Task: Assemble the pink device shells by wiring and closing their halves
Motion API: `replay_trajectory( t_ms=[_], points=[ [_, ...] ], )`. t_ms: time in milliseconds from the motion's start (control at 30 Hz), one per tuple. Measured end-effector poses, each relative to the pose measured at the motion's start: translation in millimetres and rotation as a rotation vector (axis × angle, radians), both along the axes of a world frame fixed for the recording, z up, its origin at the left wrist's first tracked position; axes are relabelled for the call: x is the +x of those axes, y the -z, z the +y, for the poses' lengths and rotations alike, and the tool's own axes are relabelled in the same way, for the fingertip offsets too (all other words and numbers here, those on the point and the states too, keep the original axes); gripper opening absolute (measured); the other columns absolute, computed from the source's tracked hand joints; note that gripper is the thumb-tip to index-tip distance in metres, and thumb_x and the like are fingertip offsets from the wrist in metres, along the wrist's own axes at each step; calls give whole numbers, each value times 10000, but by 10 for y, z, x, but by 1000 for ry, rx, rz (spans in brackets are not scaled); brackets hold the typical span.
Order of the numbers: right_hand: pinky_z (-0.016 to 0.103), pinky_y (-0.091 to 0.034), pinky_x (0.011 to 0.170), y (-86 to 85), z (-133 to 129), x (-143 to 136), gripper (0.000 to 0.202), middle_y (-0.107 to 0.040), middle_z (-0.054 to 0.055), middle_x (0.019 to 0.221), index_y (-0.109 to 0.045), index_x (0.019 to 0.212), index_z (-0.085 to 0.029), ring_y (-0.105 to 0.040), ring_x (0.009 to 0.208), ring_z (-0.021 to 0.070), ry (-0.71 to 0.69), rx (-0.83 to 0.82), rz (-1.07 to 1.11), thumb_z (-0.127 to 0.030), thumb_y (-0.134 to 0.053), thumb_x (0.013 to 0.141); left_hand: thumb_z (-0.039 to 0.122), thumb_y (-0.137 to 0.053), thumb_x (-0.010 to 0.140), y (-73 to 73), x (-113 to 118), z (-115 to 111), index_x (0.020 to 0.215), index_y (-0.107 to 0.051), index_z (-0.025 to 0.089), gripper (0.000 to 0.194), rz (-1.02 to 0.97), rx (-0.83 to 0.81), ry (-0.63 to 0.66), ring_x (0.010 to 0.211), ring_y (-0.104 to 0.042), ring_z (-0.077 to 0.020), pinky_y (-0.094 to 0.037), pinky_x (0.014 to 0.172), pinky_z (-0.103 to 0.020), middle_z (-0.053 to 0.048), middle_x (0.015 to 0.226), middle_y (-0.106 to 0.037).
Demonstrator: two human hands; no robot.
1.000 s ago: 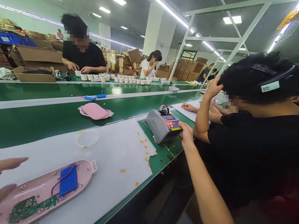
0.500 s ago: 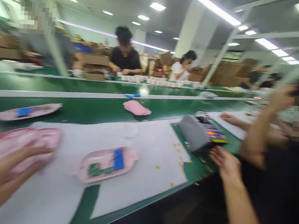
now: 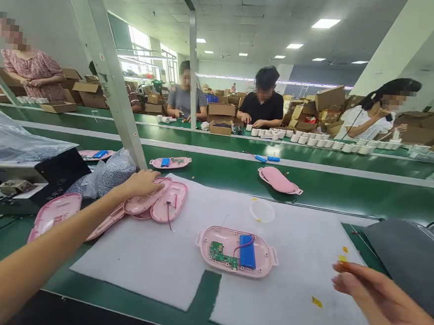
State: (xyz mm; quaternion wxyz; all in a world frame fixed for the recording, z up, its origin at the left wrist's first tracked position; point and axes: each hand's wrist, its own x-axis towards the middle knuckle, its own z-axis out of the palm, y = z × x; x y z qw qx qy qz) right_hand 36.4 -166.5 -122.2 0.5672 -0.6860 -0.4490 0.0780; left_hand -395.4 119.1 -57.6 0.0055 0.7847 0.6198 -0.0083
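My left hand (image 3: 143,183) reaches out with its fingers bent over the far edge of a pink plastic shell (image 3: 141,204), gripping it within an overlapping pile. Beside it lies another pink shell with thin wires (image 3: 169,204). My right hand (image 3: 389,298), at the lower right, has thumb and index finger pinched on what looks like a small piece of yellow tape (image 3: 343,259). Between the hands, an open pink housing (image 3: 206,253) lies on white sheeting, holding a green circuit board (image 3: 218,251) and a blue battery (image 3: 247,252) with a red wire.
More yellow tape pieces (image 3: 317,302) and a clear ring (image 3: 261,211) lie on the white sheet (image 3: 150,271). A grey-covered object (image 3: 407,260) stands right, a black device (image 3: 52,180) left. Pink housings (image 3: 280,180) lie farther back. A post (image 3: 114,81) rises near my left hand. Co-workers sit opposite.
My view has swung left. My right hand has come from beside the grey-covered object to the yellow tape pieces, its fingers now pinched. My left hand remains at the pink shells.
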Motion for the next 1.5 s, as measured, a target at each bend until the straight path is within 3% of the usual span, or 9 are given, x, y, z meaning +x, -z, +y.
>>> replay_trajectory(
  t_ms=[200, 367, 467, 700, 867, 1000, 1200, 1367, 1500],
  points=[
    [250, -602, 624, -184, 386, -625, 311, -732, 79, 912, -720, 885, -202, -692, 743, 198, -208, -55, -53, -491, -660, 786, 419, -494, 752, -208, -75, 165, 1006, -602, 145, 389, -232, 34, 45, 964, -632, -327, -499, 820, -383, -137, 1034, -674],
    [278, -596, 645, -236, 315, -679, 295, -718, 81, 890, -687, 911, -195, -688, 747, 193, -174, 1, 6, -471, -643, 816, 388, -551, 780, -749, -51, -258, 1040, -617, 176, 342, -554, 345, -93, 728, -602, -229, -477, 689, -326, -32, 785, -632],
    [312, -587, 718, -463, 371, -843, 317, -706, 77, 945, -647, 1028, -214, -683, 856, 202, -235, 51, 23, -463, -628, 833, 427, -617, 753, -845, 311, -571, 1036, -677, 213, 359, -852, 364, -28, 649, -564, -192, -404, 543, -254, -3, 713, -621],
    [352, -532, 752, -705, 890, -1037, 611, -690, 66, 1008, -465, 1311, -237, -653, 843, 196, -494, -186, 182, -426, -669, 767, 440, -617, 771, -149, 1585, -991, 1138, -619, 140, 475, -1358, -150, 391, 798, -626, -193, -507, 669, -299, -90, 1015, -670],
    [278, -414, 607, -483, 888, -592, 510, -578, -41, 667, -497, 1240, -199, -520, 605, 143, -370, -216, 184, -417, -572, 785, 542, -508, 844, 318, 1445, -954, 1187, -607, 151, 530, -978, -93, 417, 1119, -572, -302, -449, 994, -503, -133, 1217, -610],
    [264, -311, 581, -473, 846, -490, 439, -432, -73, 561, -506, 1272, -222, -420, 547, 142, -293, -299, -148, -329, -435, 852, 359, -496, 880, 626, 1295, -955, 955, -716, 198, 283, -758, -129, 630, 1008, -611, -259, -482, 938, -437, -87, 1047, -675],
    [269, -310, 585, -565, 961, -624, 456, -620, -16, 678, -501, 1309, -233, -551, 612, 184, -215, -370, -569, -224, -365, 873, 247, -415, 989, 668, 1234, -1019, 1005, -700, 205, 288, -996, 165, 771, 905, -632, -152, -522, 797, -263, -68, 1010, -653],
    [267, -338, 576, -655, 1016, -884, 445, -685, -10, 749, -493, 1327, -257, -596, 624, 182, -315, -324, -717, -226, -350, 906, 139, -427, 977, 598, 1313, -1075, 1067, -641, 172, 235, -763, 658, 967, 1072, -572, -201, -489, 906, -342, -108, 1130, -627],
    [257, -339, 560, -697, 1049, -1123, 432, -705, -10, 798, -495, 1316, -257, -603, 613, 174, -292, -240, -743, -215, -356, 909, 134, -357, 986, 592, 1446, -1114, 905, -621, 129, 276, -655, 531, 992, 894, -578, -203, -460, 808, -328, -95, 930, -657]
  ],
)
